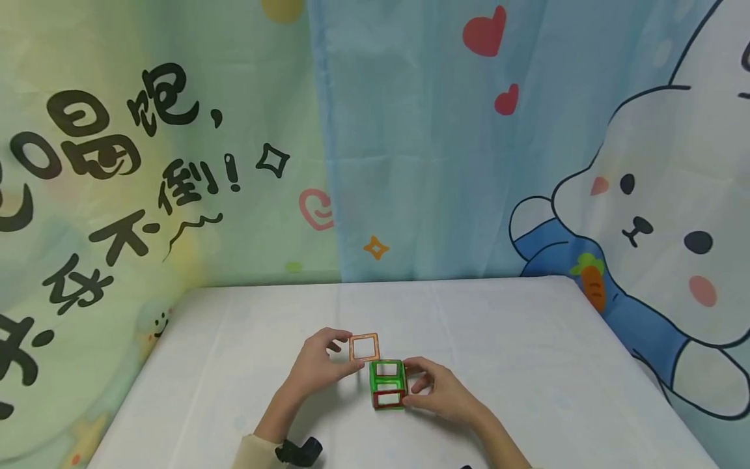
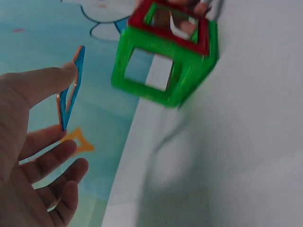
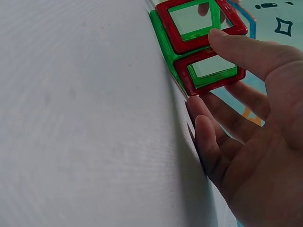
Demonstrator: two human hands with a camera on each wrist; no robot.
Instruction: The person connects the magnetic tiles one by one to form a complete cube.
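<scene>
My left hand (image 1: 316, 366) pinches an orange square magnetic tile (image 1: 377, 345) between thumb and fingers; the left wrist view shows a blue face or edge on this tile (image 2: 80, 61). Just below and right of it is a box of green and red magnetic tiles (image 1: 388, 382). My right hand (image 1: 445, 392) grips the box from its right side. In the right wrist view, the thumb presses on the red frames (image 3: 182, 45), and fingers reach under and behind them. The orange tile's lower edge is close to the box's top left corner; whether they touch I cannot tell.
A white-covered table (image 1: 234, 352) lies under both hands. Behind it hangs a printed curtain (image 1: 410, 163) with hearts, lettering and a cartoon animal. A black strap device (image 1: 300, 452) sits on the left wrist, beside a beige sleeve (image 1: 254, 453).
</scene>
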